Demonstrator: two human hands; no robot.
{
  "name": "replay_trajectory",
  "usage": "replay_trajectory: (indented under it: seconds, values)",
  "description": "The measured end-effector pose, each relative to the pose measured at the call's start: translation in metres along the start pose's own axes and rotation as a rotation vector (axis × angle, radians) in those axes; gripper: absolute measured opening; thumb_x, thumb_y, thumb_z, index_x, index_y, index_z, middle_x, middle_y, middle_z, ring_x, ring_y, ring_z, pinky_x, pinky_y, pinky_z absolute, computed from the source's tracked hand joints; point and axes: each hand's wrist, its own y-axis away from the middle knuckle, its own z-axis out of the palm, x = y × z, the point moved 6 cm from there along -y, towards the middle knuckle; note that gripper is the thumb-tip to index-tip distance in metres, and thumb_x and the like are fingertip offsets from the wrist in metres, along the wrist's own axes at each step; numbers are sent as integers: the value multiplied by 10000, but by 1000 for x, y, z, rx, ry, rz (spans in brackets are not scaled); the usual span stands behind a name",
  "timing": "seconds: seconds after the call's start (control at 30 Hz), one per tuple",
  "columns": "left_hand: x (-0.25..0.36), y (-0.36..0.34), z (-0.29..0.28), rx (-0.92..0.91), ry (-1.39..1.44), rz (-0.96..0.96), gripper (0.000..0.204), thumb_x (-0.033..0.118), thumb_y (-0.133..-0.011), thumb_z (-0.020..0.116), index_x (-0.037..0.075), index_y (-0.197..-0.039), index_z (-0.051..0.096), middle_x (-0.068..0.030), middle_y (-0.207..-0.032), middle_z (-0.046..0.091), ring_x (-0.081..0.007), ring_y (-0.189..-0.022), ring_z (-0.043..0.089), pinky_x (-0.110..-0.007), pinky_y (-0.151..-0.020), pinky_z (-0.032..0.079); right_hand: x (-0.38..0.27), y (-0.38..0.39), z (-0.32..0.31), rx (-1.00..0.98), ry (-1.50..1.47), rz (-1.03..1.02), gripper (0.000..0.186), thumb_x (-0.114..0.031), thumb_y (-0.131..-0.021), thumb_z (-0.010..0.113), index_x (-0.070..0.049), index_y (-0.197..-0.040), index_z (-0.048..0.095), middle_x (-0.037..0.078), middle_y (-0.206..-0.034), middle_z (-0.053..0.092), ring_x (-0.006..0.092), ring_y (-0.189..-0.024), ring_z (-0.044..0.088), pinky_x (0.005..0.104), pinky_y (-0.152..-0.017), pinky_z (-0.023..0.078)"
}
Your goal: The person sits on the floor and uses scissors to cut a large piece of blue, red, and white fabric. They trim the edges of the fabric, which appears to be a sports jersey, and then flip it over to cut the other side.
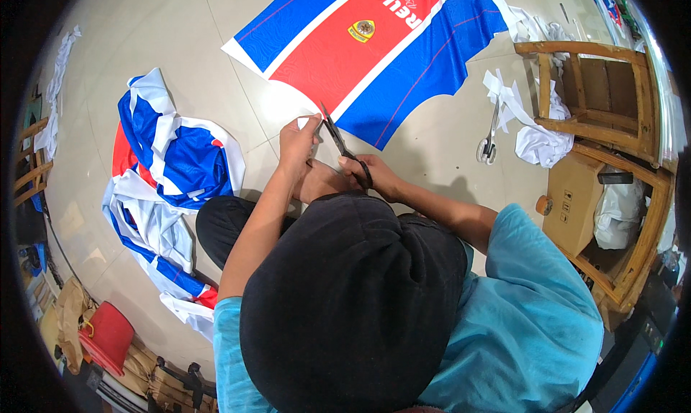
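so we've got our right hand (376,177) wrapped around black scissors (335,134), left hand (296,147) pinching white cloth (303,122) by the red-and-blue panel (381,60).

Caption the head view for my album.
Right hand holding scissors at a red, white and blue fabric panel, left hand pinching white material.

Single fisheye head view, set above and behind the hands (296,145), facing down, at moderate range, taking in floor (205,50) beyond and either side of them.
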Motion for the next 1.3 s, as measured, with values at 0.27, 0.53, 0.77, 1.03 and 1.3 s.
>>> replay_trajectory:
  seconds: [0.27, 0.53, 0.77, 1.03, 1.3]
  values:
    - [7, 5, 1, 5, 24, 10, 169, 221, -947, 736, 54, -965, 719, 15, -749, 619, -60, -592, 489, -229, -530, 374, -3, -8, 14, 53, -76, -42, 538, -628, -895, 695, -97, -849, 620, 17, -733, 580, 136, -640, 557, 289, -572, 408]
    - [12, 8, 2, 4, 6, 20, 195, 230, -943, 751, 38, -959, 719, 8, -742, 626, -67, -601, 499, -233, -542, 382, -6, -5, 20, 39, -104, -42, 548, -626, -879, 715, -84, -885, 633, 25, -789, 596, 145, -693, 573, 289, -640, 459]
    - [13, 8, 3, 21, -23, 47, 192, 214, -944, 750, 26, -951, 711, -10, -745, 641, -76, -601, 514, -243, -551, 411, -8, -3, 20, 74, -77, -27, 554, -607, -888, 723, -58, -889, 647, 31, -781, 603, 153, -692, 589, 301, -623, 467]
    - [8, 2, 2, 6, -27, 69, 195, 205, -945, 748, 15, -950, 703, -20, -748, 644, -82, -601, 523, -251, -546, 417, -13, -1, 21, 83, -71, -23, 535, -582, -896, 731, -55, -864, 643, 31, -746, 597, 144, -661, 582, 289, -601, 462]
    - [3, -1, 3, -9, -25, 88, 218, 264, -951, 751, 68, -1036, 708, 18, -681, 587, -48, -536, 466, -222, -462, 318, -13, -1, 20, 102, -64, -34, 524, -559, -894, 743, -46, -859, 642, 30, -734, 594, 139, -650, 578, 287, -587, 460]
